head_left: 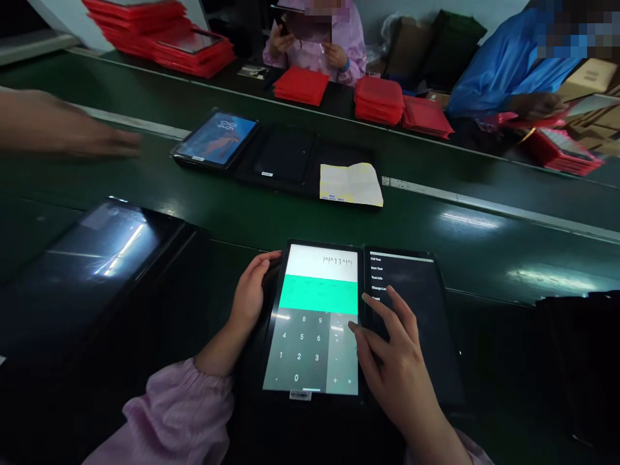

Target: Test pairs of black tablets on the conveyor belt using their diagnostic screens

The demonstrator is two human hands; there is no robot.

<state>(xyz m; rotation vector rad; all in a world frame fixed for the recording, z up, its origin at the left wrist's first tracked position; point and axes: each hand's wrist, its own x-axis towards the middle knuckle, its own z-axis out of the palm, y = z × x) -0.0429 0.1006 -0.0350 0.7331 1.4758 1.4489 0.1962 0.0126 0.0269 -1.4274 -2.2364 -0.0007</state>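
A co-worker's hand [68, 126] is blurring, arm cut off; the left hand [247, 294] is curling against the calculator tablet [300, 349] on the table [242, 219], grip unclear; the right hand [400, 355], fingers parted, is partly hiding the menu tablet [421, 310].

The left hand [249, 290] steadies a calculator-screen tablet [317, 294]; the right hand [400, 355] is over its keypad [299, 345].

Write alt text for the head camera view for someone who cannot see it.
A person's left hand rests against the left edge of a tablet showing a calculator, while the right hand reaches over its right edge. A second tablet showing a menu lies alongside; red packages are stacked beyond.
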